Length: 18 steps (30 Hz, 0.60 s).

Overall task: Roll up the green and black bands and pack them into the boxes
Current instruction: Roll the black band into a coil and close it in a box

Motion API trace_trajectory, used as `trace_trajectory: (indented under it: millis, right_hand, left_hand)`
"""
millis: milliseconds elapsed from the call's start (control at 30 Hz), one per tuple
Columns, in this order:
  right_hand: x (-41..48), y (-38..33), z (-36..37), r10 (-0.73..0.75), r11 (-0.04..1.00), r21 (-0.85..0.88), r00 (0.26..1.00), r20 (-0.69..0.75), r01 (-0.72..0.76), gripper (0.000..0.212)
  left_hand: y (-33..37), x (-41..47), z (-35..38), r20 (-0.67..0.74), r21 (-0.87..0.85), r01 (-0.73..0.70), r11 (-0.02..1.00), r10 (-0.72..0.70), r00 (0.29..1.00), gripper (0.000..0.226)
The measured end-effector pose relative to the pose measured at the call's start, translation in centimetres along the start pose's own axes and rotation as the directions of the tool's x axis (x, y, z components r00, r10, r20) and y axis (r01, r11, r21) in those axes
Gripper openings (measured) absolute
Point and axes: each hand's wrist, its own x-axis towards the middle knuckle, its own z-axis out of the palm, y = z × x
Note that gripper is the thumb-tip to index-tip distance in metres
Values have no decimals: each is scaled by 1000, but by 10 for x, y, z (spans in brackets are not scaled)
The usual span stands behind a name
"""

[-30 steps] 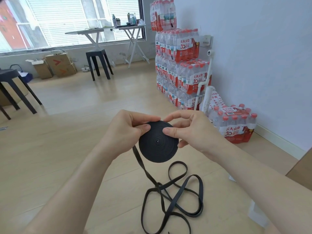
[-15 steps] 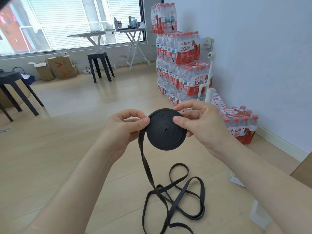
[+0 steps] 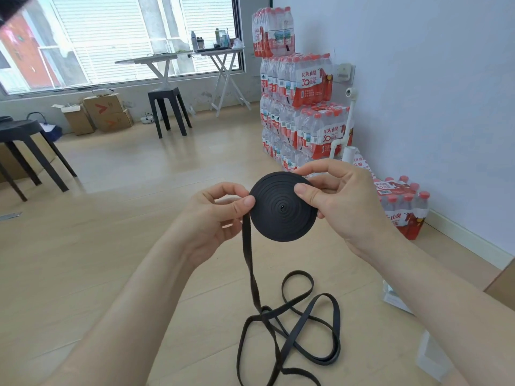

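A black band is wound into a flat round coil (image 3: 281,211) that I hold up in front of me above the floor. My right hand (image 3: 337,201) pinches the coil's upper right side between thumb and fingers. My left hand (image 3: 214,215) pinches the coil's left edge, where the loose strap leaves it. The unrolled tail (image 3: 289,324) hangs down from there and lies in tangled loops on the wooden floor. No green band shows. A clear plastic box (image 3: 395,298) sits on the floor at the right, partly behind my right forearm.
Stacked packs of water bottles (image 3: 301,112) stand against the right wall, with one more pack (image 3: 401,207) on the floor. Black stools (image 3: 167,107) and folding tables (image 3: 195,65) stand by the window. Cardboard boxes (image 3: 103,112) sit under it. A brown box corner (image 3: 501,282) pokes in at the right edge.
Both hands have lifted the coil higher and slightly right. My left thumb slid from the coil's face to its left edge, and the hanging strap now runs straighter.
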Motion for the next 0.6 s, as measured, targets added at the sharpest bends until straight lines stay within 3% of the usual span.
trace_trajectory:
  millis: [133,333,500,600]
  right_hand:
    - [1,0,0,-6,1000,20,998,-68,7,24]
    - [0,3,2,-4,999,31,992,-123,7,25]
    - [1,3,2,-12,997,75,983,-184,26,23]
    - [1,4,2,20,996,94,981,-192,-2,22]
  left_hand:
    - [0,-2,2,54,-14,-13,1000,13,998,17]
    - [-2,0,5,-8,118,-156,981,158,987,15]
    - [-1,-4,9,38,147,-150,978,146,989,24]
    - [1,-5,11,-18,184,-165,969,171,985,23]
